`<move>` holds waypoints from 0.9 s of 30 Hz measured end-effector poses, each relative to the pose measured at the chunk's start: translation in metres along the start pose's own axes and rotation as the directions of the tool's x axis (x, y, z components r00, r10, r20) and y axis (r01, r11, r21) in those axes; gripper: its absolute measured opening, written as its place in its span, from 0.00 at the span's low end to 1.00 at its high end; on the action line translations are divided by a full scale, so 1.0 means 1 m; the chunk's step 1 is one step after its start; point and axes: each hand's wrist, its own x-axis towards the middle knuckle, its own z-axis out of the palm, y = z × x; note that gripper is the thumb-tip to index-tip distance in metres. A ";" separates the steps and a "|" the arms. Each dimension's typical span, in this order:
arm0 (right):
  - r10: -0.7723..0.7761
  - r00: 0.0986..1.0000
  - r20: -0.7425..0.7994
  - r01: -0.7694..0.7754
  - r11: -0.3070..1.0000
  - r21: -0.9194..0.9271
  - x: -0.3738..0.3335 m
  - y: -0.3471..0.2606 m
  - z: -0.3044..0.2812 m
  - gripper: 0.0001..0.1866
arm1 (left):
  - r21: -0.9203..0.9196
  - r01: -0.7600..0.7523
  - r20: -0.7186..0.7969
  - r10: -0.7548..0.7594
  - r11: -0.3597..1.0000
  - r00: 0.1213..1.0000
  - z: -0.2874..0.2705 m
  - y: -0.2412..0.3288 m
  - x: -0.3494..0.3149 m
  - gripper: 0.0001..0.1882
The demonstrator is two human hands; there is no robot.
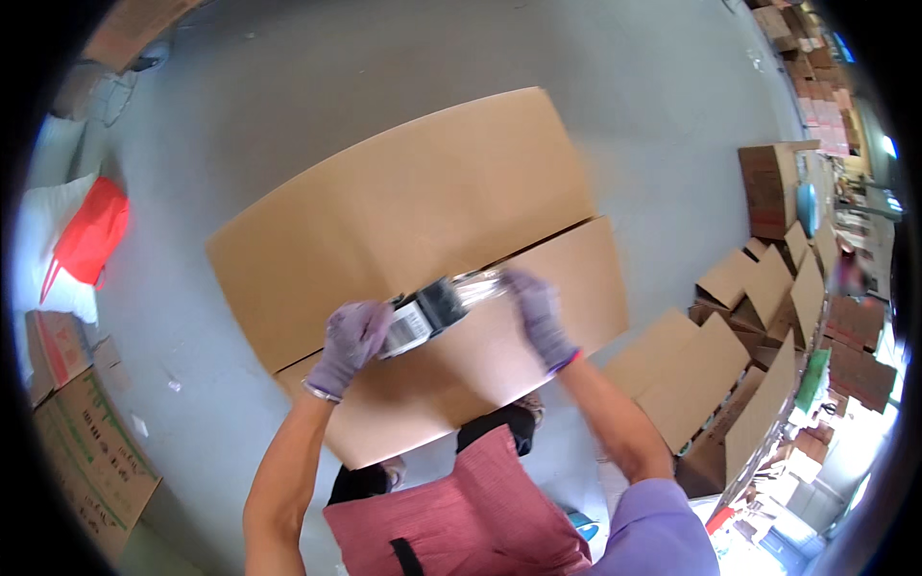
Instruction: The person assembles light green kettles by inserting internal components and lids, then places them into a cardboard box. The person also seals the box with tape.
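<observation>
A large brown cardboard carton (413,192) lies in front of me, its two broad flaps meeting at a narrow seam. Over the near flap is a dark, block-shaped thing (423,318) with a white barcode label. My left hand (355,336), in a pale purple-grey glove, closes around its left end. From its right end a shiny, clear strip (477,286) reaches toward my right hand (535,312). That hand, gloved too, is smeared by motion, so its fingers and grip do not show clearly.
Opened cardboard boxes (687,360) stand close on my right, with more stacked cartons behind. At the left are a red bag (91,230) on white sacks and a printed carton (91,461). Grey floor (653,125) surrounds the carton.
</observation>
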 end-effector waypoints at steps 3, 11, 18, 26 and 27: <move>-0.014 0.932 -0.363 -0.007 0.998 -0.055 0.075 0.034 -0.131 0.16 | 0.022 -0.034 -0.055 0.036 0.999 0.998 0.067 0.047 0.066 0.16; 0.467 0.883 -0.053 -0.466 0.857 -0.219 0.182 0.164 -0.197 0.18 | 0.199 0.169 0.090 -0.190 0.965 0.978 0.157 0.096 0.125 0.25; 0.156 0.904 -0.399 -0.368 0.758 -0.539 0.183 0.074 -0.136 0.33 | 0.166 0.191 0.168 -0.219 0.967 0.961 0.153 0.088 0.130 0.26; 0.018 0.869 -0.494 -0.331 0.764 -0.554 0.166 0.072 -0.117 0.34 | 0.234 0.196 0.093 -0.223 0.952 0.970 -0.099 -0.004 -0.063 0.08; 0.018 0.881 -0.472 -0.327 0.743 -0.583 0.167 0.069 -0.122 0.34 | 0.384 0.244 0.147 -0.319 0.891 0.936 -0.138 -0.025 -0.104 0.09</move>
